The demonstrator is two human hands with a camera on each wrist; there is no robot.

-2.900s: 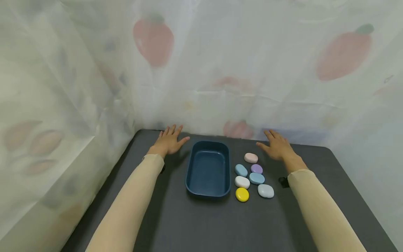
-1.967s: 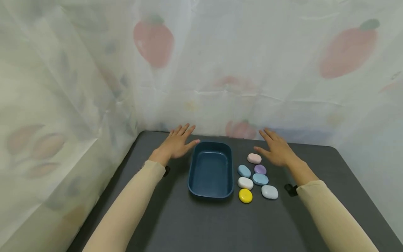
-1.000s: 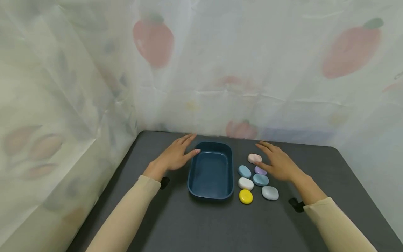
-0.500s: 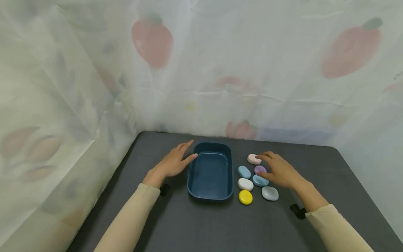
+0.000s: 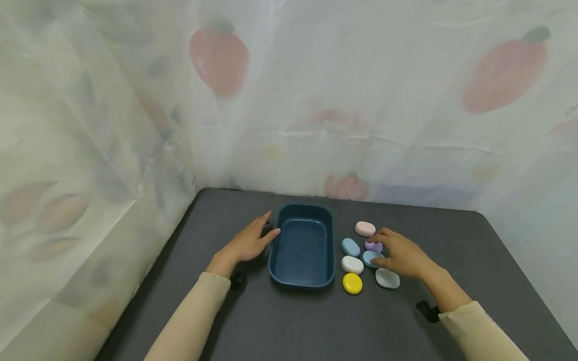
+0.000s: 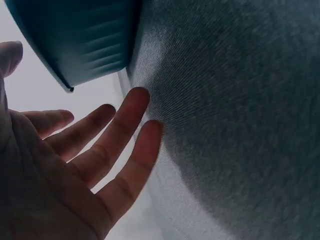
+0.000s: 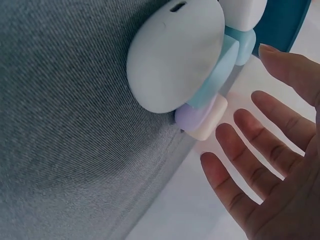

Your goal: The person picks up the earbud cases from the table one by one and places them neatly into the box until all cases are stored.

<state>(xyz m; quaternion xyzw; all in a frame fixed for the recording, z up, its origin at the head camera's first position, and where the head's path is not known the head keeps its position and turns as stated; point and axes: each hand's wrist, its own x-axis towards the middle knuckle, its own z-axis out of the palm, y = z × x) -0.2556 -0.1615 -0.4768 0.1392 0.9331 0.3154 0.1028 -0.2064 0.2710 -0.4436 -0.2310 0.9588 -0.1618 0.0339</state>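
Note:
A dark blue rectangular container (image 5: pixel 301 284) stands mid-table with nothing in it. My left hand (image 5: pixel 247 244) is at its left side, fingers extended, thumb tip right at the rim. The left wrist view shows the container's ribbed wall (image 6: pixel 100 47) beyond the spread fingers. To the container's right lie several smooth pebble-shaped pieces. My right hand (image 5: pixel 403 255) hovers over them with relaxed fingers and holds nothing. Its fingers overlap the purple piece (image 5: pixel 372 246) and its thumb a light blue piece (image 5: pixel 369 257). A pale grey piece (image 7: pixel 175 57) with a small dark slot is beneath this hand.
Around the right hand lie a pink piece (image 5: pixel 365 228), another blue piece (image 5: pixel 350 246), a white piece (image 5: pixel 352 265) and a yellow round piece (image 5: pixel 352 283). The dark grey table (image 5: pixel 289 326) ends at a fruit-printed curtain (image 5: pixel 289 100) at the back and sides.
Both hands have come back toward the person from the table's far edge. The right hand has moved down from above the pink piece to over the purple and blue ones, fingers bending slightly.

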